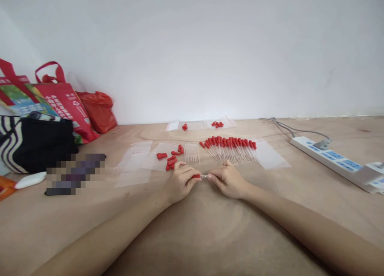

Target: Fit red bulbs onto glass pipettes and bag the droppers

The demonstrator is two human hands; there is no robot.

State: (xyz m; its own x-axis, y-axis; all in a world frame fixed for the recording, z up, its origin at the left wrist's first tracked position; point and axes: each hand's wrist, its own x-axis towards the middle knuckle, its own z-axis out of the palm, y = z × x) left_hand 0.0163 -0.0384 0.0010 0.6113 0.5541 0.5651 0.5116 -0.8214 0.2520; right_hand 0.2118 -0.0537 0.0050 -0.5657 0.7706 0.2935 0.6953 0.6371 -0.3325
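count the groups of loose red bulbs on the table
3: a near group left of the clear tubes, and, by the wall, a far-left group and a far-right group. Some bulbs within them may be hidden.

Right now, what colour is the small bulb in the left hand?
Red: the bulb in the left hand shows best in the head view.

Red bulbs (225, 142) look rubbery and matt, clear tubes (191, 153) smooth, flat bags (133, 174) filmy plastic, tabletop (192, 236) smooth wood
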